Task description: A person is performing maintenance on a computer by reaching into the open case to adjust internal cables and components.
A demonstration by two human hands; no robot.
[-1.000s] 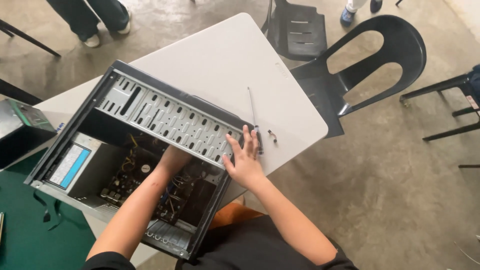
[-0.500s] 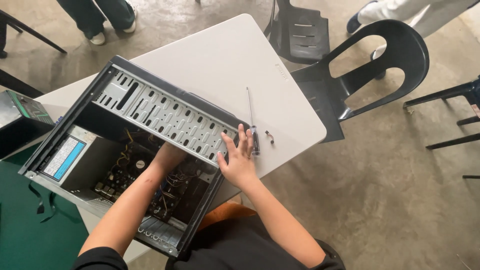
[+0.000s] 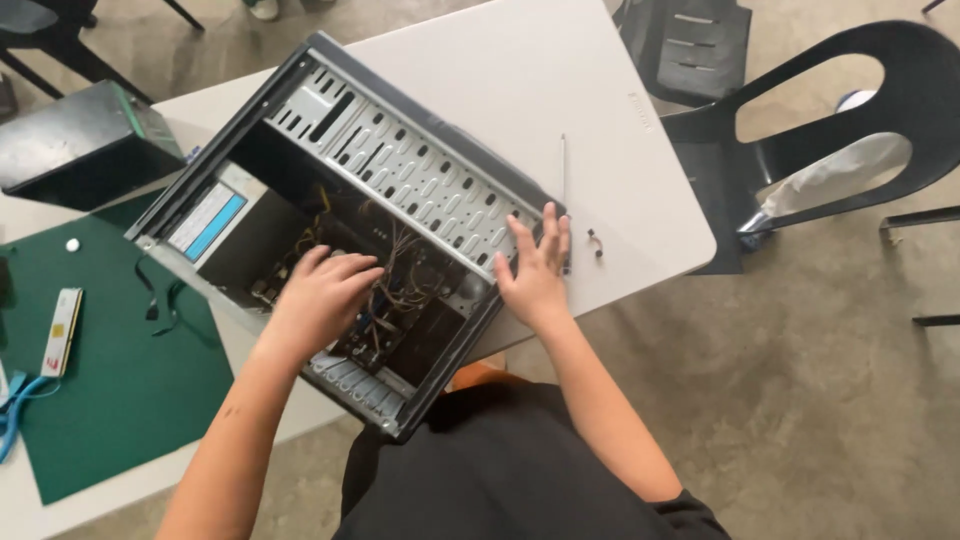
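A: Right, item one: computer case [image 3: 340, 215], side panel off, lying open-side up across the middle of the white bench [image 3: 520, 70].

B: Hands?

A: Left hand [image 3: 325, 295] is inside the case at centre frame, fingers curled down among the loose wires [image 3: 400, 285]; whether it grips anything I cannot tell. Right hand [image 3: 535, 270] lies flat with fingers spread on the case's perforated metal wall, right of centre, holding nothing.

B: Any change from a second ago?

A: The left hand was buried deeper, wrist under the wall; now its knuckles show higher among the wires. The right hand has kept its brace on the same corner. My reading: the work inside goes on, with the case steadied.

B: Loose items?

A: A thin rod-like tool [image 3: 563, 165] on the bench just above the right hand, and a small dark clip [image 3: 596, 244] beside it. Green mat [image 3: 110, 400] at lower left with a memory stick [image 3: 61, 330] on it. A dark box [image 3: 85, 145] at upper left. Black chair [image 3: 800, 130] at upper right.
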